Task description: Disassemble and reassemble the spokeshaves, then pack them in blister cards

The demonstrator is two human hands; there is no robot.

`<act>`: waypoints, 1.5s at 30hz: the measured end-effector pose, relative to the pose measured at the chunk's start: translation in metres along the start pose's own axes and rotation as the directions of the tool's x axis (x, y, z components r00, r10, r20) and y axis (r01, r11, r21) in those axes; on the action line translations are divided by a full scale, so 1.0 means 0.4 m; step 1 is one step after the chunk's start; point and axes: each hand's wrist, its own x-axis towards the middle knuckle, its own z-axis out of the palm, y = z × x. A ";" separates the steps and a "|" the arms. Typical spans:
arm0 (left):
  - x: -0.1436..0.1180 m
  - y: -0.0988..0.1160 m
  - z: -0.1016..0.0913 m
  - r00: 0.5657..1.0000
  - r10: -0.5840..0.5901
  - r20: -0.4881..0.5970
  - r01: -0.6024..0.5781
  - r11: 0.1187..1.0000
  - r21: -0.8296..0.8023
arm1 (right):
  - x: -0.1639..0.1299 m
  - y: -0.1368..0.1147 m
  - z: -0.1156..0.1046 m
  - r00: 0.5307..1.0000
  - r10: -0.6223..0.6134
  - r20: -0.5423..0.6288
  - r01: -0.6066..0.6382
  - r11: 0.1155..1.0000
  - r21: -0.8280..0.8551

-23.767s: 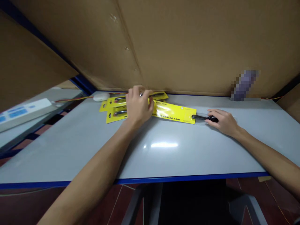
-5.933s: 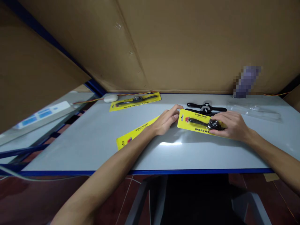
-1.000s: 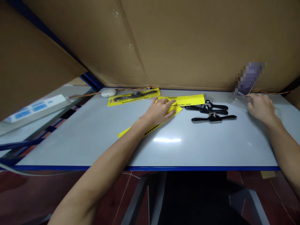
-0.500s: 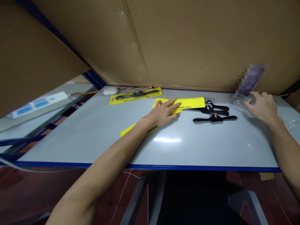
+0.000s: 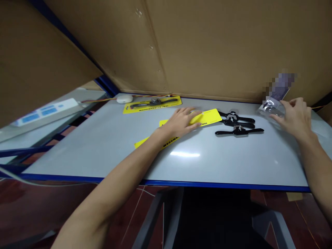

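My left hand [image 5: 178, 123] lies with spread fingers on a yellow backing card [image 5: 214, 116] printed with black letters. Another yellow card [image 5: 141, 142] shows partly from under my wrist and forearm. Three loose black spokeshaves [image 5: 239, 131] lie right of the cards, two of them close together behind the front one. At the table's right, the fingers of my right hand [image 5: 297, 117] are closed on a clear plastic blister shell [image 5: 271, 107]; its far side meets a blurred-out item. A further spokeshave [image 5: 155, 101] sits on its own yellow card at the back left.
A white rounded case [image 5: 125, 99] is by the cable at the back edge. Cardboard walls [image 5: 207, 48] enclose the white table [image 5: 90, 152]. On the left surface rests a power strip [image 5: 49, 110]. More clear plastic [image 5: 323, 129] lies at the right.
The yellow card under my left hand has slid left and turned slightly, baring more of the rear spokeshaves' handles. My right hand has barely shifted with the plastic shell.
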 end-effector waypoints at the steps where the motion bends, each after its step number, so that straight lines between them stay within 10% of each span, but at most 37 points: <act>1: 0.000 0.002 0.007 1.000 0.009 0.026 -0.008 1.000 -0.022 | 0.000 0.004 0.001 1.000 -0.012 0.000 0.012 1.000 -0.027; 7: 0.000 0.012 0.010 0.984 -0.009 0.178 0.022 0.997 -0.071 | 0.006 0.034 0.035 0.988 -0.022 0.152 0.036 0.995 -0.090; 24: -0.012 -0.017 -0.045 0.983 0.090 0.157 -0.048 0.966 -0.252 | 0.021 -0.044 0.054 0.942 -0.101 0.321 0.088 0.995 0.054; 34: -0.031 -0.029 -0.090 0.990 0.014 0.143 -0.005 0.998 -0.058 | 0.012 -0.036 0.018 0.929 0.111 0.353 -0.098 0.994 -0.055; 45: -0.001 0.037 -0.007 0.992 0.012 0.128 -0.006 0.999 -0.041 | 0.001 -0.055 0.028 0.966 0.006 0.257 -0.026 0.997 0.076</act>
